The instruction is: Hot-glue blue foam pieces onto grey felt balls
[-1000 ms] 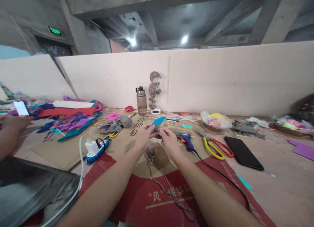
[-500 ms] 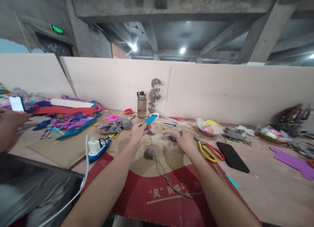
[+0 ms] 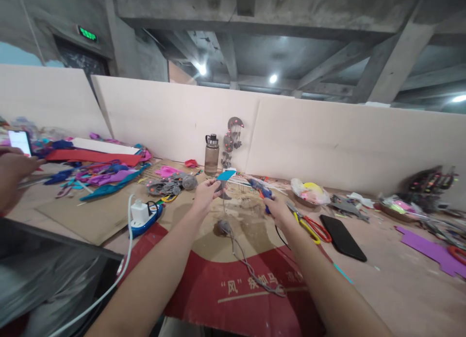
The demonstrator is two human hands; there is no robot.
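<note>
My left hand [image 3: 206, 195] pinches a flat blue piece [image 3: 226, 175], which looks like felt or card, and a grey piece [image 3: 223, 191] beneath it. A strand of grey yarn hangs from there toward a small grey ball [image 3: 223, 227] on the cardboard [image 3: 204, 249]. My right hand [image 3: 278, 208] is closed round a blue glue gun [image 3: 261, 187] with an orange part. Its nozzle points up and left, apart from the blue piece, and a dark cord trails below. Beside my right wrist lie scissors with yellow and red handles [image 3: 316, 229].
A black phone [image 3: 342, 237] lies at right, near a purple piece [image 3: 429, 249]. Behind stand a water bottle [image 3: 211, 155] and a hanging grey ornament [image 3: 233, 135]. A plugged power strip [image 3: 147, 221] sits at left. Another person's hand [image 3: 16, 174] is at the far left by a lit phone [image 3: 20, 143].
My right hand has taken hold of the glue gun and raised it from the cardboard. My left hand keeps the blue piece in nearly the same place.
</note>
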